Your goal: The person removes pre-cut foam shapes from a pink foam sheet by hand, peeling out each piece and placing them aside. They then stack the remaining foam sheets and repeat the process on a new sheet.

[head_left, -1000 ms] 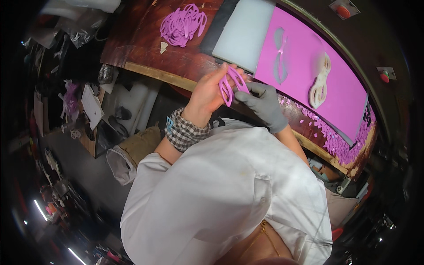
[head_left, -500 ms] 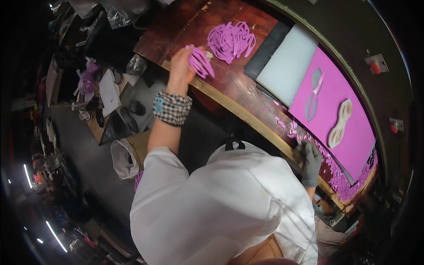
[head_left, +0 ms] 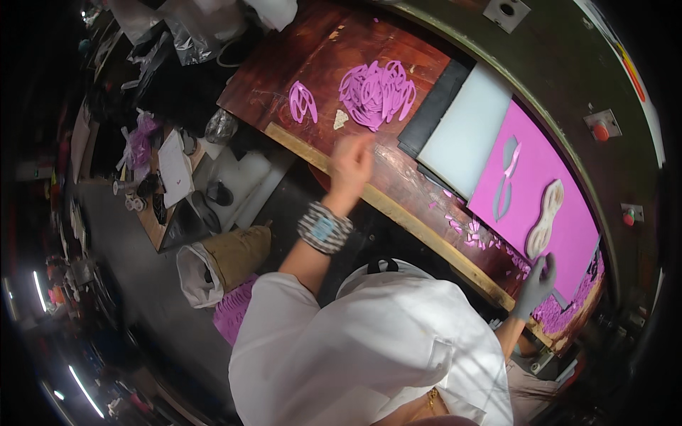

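My bare left hand [head_left: 351, 167], smeared by motion, hovers over the bench's front edge, with a checkered scrunchie [head_left: 325, 227] on its wrist; its fingers do not show clearly. Beyond it lies a heap of purple loop-shaped cut pieces [head_left: 376, 96], with a small bundle of the same pieces [head_left: 302, 104] apart on the left. My right hand [head_left: 538, 285], in a grey glove, is by the near edge of a purple sheet [head_left: 529, 160], fingers apart and holding nothing visible. Just beyond its fingertips, a pale cutting die [head_left: 545, 219] rests on the sheet, right of a cut-out hole [head_left: 506, 174].
A white board [head_left: 465, 128] and black sheets [head_left: 435, 106] lie between heap and purple sheet. Purple scraps [head_left: 561, 312] litter the bench's right end. A green machine beam with a red button [head_left: 600, 130] runs behind. A sack [head_left: 238, 263] stands at lower left.
My left hand has let go of the bundle of purple pieces, now on the bench left of the heap, and moved right. My right hand has shifted right from the scraps toward the cutting die.
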### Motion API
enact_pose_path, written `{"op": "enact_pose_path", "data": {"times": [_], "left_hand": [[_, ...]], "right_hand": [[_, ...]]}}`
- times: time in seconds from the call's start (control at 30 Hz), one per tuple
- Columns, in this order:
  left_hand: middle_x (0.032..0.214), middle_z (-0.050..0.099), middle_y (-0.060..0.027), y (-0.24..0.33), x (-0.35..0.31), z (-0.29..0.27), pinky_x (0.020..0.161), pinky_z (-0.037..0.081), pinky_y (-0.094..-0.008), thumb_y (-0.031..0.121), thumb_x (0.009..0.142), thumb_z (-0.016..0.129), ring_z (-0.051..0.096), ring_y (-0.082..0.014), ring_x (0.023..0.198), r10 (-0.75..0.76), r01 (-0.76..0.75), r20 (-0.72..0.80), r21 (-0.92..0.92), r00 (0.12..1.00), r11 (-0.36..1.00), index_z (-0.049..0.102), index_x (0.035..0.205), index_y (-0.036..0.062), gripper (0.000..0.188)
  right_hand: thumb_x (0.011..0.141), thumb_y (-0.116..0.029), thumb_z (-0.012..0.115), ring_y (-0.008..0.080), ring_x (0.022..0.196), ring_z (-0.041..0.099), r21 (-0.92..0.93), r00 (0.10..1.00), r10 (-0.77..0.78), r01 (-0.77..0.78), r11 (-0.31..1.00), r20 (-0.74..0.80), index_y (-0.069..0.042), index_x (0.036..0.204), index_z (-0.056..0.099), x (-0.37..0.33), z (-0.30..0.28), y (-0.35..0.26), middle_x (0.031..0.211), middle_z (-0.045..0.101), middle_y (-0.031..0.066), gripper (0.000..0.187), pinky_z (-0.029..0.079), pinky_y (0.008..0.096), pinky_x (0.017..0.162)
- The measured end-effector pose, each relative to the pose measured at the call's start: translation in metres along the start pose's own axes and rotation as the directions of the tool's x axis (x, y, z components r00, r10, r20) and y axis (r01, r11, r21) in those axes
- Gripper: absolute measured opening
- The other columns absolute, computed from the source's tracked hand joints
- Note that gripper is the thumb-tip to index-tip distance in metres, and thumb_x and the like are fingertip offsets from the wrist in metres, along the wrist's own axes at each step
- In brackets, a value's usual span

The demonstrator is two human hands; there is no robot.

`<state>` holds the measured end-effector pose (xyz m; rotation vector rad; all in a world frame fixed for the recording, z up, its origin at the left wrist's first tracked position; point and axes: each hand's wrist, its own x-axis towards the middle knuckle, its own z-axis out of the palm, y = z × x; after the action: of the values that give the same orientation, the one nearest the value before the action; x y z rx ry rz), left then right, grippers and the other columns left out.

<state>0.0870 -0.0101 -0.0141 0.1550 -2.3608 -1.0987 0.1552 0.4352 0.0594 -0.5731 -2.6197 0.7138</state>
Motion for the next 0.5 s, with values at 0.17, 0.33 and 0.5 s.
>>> {"op": "enact_pose_path", "data": {"times": [0.17,0.33,0.5], "left_hand": [[0.085,0.065,-0.0119,0.059,-0.038,0.041,0.074,0.048,-0.0409,0.009,0.084,0.06,0.061,-0.0311,0.081,0.117,-0.13,0.295,0.024,0.948,0.991,0.067,0.093,0.0058,0.012],[0.068,0.065,-0.0116,0.055,-0.052,0.052,0.059,0.049,-0.0426,0.018,0.084,0.062,0.063,-0.0317,0.061,0.167,-0.259,0.343,0.242,0.924,0.935,0.068,0.089,0.0113,0.01],[0.066,0.065,-0.0131,0.058,-0.053,0.055,0.055,0.049,-0.0443,0.021,0.087,0.061,0.063,-0.0334,0.063,0.103,-0.22,0.354,0.309,0.93,0.925,0.068,0.088,0.0134,0.011]], "right_hand": [[0.075,-0.047,0.074,0.0404,0.112,0.053,-0.298,0.992,-0.119,0.126,0.946,0.041,0.005,0.133,0.045,0.055,0.037,0.01,0.119,0.056,0.0264,0.084,0.042,0.0452,0.096],[0.065,-0.029,0.072,0.0406,0.091,0.05,-0.081,0.945,-0.325,0.322,0.943,-0.034,-0.002,0.103,0.054,0.064,0.067,0.021,0.095,0.056,0.0206,0.05,0.04,0.0517,0.078],[0.069,-0.03,0.07,0.0411,0.105,0.052,0.122,0.997,-0.075,0.074,0.99,0.0,-0.001,0.132,0.044,0.062,0.05,0.021,0.109,0.056,0.0245,0.073,0.042,0.0475,0.093]]}}
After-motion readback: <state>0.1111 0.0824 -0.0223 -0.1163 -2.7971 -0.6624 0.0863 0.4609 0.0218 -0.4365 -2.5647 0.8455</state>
